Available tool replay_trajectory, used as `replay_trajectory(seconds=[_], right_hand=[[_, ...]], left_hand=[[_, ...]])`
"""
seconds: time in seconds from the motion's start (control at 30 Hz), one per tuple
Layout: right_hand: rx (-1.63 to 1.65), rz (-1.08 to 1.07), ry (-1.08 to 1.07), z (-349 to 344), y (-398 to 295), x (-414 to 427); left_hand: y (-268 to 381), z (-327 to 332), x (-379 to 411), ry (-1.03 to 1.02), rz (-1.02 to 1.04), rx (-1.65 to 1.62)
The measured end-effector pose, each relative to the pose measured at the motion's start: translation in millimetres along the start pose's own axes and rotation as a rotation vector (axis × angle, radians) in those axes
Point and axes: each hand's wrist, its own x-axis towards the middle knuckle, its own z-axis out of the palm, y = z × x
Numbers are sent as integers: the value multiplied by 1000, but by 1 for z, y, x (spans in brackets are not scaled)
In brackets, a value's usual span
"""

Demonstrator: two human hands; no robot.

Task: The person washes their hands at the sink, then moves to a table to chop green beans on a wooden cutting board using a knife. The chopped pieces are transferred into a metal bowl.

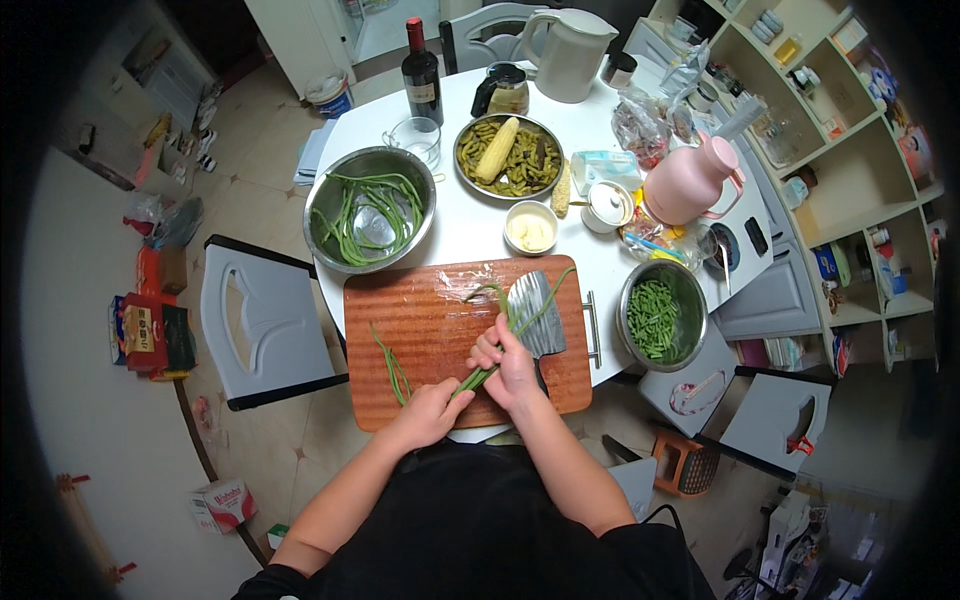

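Both my left hand (pixel 430 411) and my right hand (pixel 510 367) are closed around one bundle of long green beans (pixel 481 372), above the wooden cutting board (pixel 442 315). The bean ends fan out past my right hand. A cleaver (pixel 537 311) lies on the board's right side, its handle partly hidden by my right hand and forearm. Other long beans (pixel 390 364) rest on the board's left part. At the upper left, a steel bowl (pixel 319 225) holds whole long beans (pixel 375 214). Cut bean pieces (pixel 652 319) lie in a steel bowl (pixel 694 341) to the right.
Beyond the board stand a small white bowl (pixel 531 227), a plate of pods (pixel 525 169) with corn (pixel 497 150), a glass cup (pixel 416 139) and a wine bottle (pixel 421 79). A pink jug (pixel 686 184), a lidded white jar (pixel 606 206) and plastic bags (pixel 641 124) crowd the right.
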Motion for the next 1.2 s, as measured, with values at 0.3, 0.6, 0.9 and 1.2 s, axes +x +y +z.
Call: replay_trajectory(seconds=[0.3, 0.6, 0.9, 1.2], right_hand=[[71, -37, -163, -7, -31, 1], [-24, -44, -299, 27, -44, -7], [-405, -119, -157, 12, -47, -16], [-676, -327, -6, 22, -36, -42]], left_hand=[[-6, 6, -8, 7, -16, 43], [43, -12, 31, -166, -48, -620], [37, -15, 55, -101, 37, -883], [29, -20, 52, -177, 35, -778]])
